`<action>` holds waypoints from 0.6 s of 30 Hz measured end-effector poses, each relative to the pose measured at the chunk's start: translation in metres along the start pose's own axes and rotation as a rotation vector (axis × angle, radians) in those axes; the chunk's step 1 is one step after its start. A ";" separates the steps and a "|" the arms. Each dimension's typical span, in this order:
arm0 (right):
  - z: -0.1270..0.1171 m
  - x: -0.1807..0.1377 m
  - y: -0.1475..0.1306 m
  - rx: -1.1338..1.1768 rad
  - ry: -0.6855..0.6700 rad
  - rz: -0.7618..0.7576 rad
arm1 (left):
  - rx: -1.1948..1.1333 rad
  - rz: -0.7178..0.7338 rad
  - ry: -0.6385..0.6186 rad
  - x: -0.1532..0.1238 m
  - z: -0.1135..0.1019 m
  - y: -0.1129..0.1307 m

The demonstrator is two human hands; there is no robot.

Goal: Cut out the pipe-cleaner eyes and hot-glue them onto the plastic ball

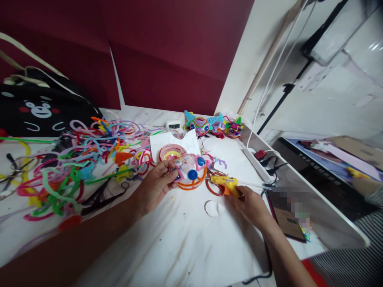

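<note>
Both hands are over a white table with grey-brown streaks (176, 239), seen from the head. Behind it is a dark red board (167, 52). A black cloth bag with a bear face (38, 113) sits far left, next to a big messy pile of bright, fuzzy stems (113, 133). Three colourful heads with pointy ears (199, 125) stand in a row at the back. A long white power strip (257, 166) is on the right. Scissors with orange handles (214, 189) lie partly behind the glue gun. The left hand (157, 181) pinches the side of a clear round shape with blue dots and pink trim (189, 162). The right hand (250, 204) is curled around a yellow glue gun (225, 181). The shape is between the hands, near the gun's tip; I can't tell if they touch.
</note>
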State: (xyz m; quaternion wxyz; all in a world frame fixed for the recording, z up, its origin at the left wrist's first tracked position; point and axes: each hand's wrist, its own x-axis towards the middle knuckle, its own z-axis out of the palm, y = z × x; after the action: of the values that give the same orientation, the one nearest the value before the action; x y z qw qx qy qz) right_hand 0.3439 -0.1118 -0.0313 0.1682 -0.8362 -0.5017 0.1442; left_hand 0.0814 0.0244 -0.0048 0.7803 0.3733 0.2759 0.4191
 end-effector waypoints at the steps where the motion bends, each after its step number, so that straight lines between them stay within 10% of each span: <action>1: 0.000 0.003 0.001 0.039 -0.011 0.005 | -0.002 0.001 0.006 0.000 0.000 0.000; 12: -0.002 0.012 0.002 0.658 -0.122 0.157 | -0.026 0.001 0.049 0.002 -0.001 0.001; 18: -0.002 0.000 -0.001 0.901 0.053 0.195 | -0.037 -0.004 0.048 0.001 -0.002 0.002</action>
State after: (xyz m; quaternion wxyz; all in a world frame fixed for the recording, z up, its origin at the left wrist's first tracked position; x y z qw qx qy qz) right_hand 0.3435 -0.1112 -0.0291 0.5132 -0.7264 -0.3036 0.3417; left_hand 0.0798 0.0271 -0.0044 0.7812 0.3479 0.2874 0.4314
